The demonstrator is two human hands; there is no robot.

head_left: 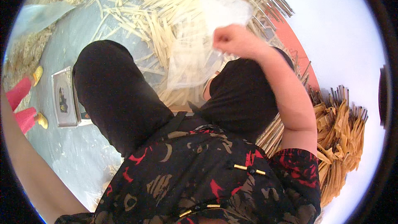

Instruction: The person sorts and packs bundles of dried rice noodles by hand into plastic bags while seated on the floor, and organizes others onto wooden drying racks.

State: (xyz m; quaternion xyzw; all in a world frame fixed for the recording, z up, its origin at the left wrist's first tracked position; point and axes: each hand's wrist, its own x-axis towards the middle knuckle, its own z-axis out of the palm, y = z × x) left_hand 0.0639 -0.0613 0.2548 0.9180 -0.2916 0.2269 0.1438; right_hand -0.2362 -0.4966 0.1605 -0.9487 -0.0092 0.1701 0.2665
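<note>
My right hand is raised above my right thigh, slightly blurred, with fingers curled closed at the translucent plastic sheet; what they grip is unclear. The sheet lies loosely over pale flat strips heaped between and beyond my knees. Thin rods stick out along the pile's right side. My left forearm runs along the lower left edge, and the hand is outside the picture.
A metal tray lies left of my left leg. Another person's pink-clad legs in yellow slippers are farther left, near bundled pale material. Orange-brown material on sticks is piled at right, beside a white wall.
</note>
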